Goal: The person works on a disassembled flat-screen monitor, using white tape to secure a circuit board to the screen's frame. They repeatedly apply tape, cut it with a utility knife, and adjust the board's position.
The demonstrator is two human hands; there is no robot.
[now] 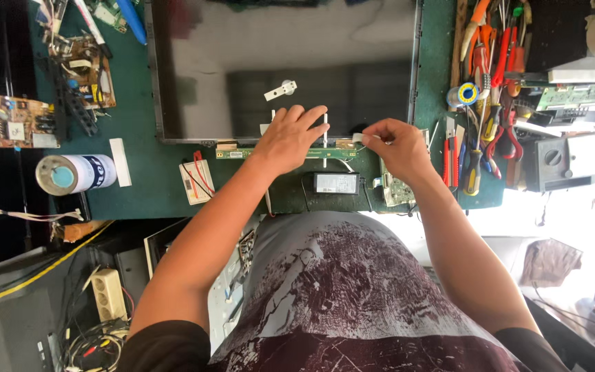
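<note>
The left hand (287,138) lies flat with spread fingers on the lower edge of the panel (284,69), holding nothing. The right hand (397,148) pinches a small white strip (358,138) just beside the green board (284,153) under the panel.

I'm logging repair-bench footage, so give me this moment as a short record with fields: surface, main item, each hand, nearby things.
surface: green mat on a workbench
main item: flat screen panel lying flat, thin green board strip along its near edge
left hand: palm down on the panel's near edge, fingers spread
right hand: fingers pinching a small white piece by the panel's edge
near the hands: black adapter
left side: spray can on its side, circuit board
right side: pliers and screwdrivers, solder spool
</note>
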